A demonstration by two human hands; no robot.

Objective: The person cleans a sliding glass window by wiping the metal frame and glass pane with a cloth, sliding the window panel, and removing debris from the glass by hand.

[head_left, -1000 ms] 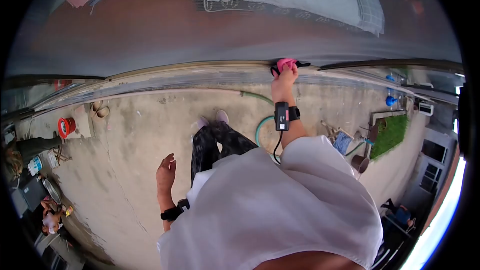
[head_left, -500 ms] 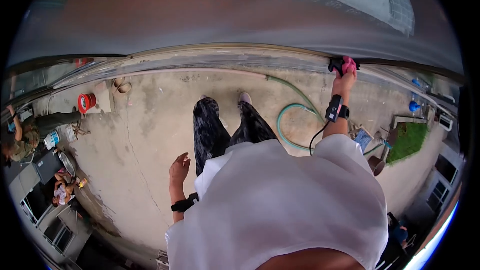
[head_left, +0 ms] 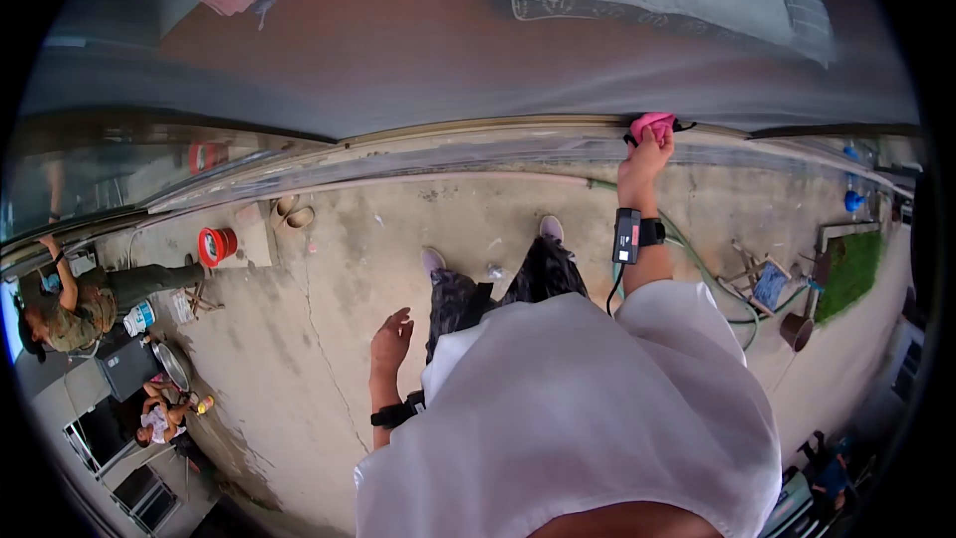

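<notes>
My right hand (head_left: pixel 645 161) is closed round a bunched pink cloth (head_left: pixel 654 125). Dark material sticks out at both sides of the bundle; its kind is unclear. The cloth rests against the window ledge (head_left: pixel 518 128), a narrow pale strip along the foot of the large pane. My left hand (head_left: pixel 391 341) hangs by my left leg, above the concrete floor (head_left: pixel 349 269), with its fingers slightly curled, apart and holding nothing.
A green hose (head_left: pixel 687 244) lies below my right arm. At left are a red bucket (head_left: pixel 217 246), a pair of shoes (head_left: pixel 291 213), a person (head_left: pixel 75 309) at the window and another seated person (head_left: pixel 159 416). A folding stool (head_left: pixel 767 279) and a brown bucket (head_left: pixel 796 332) stand at right.
My right hand has moved left along the ledge with the pink cloth. My legs have shifted, and the whole view has moved slightly. The left hand still hangs with nothing in it.
</notes>
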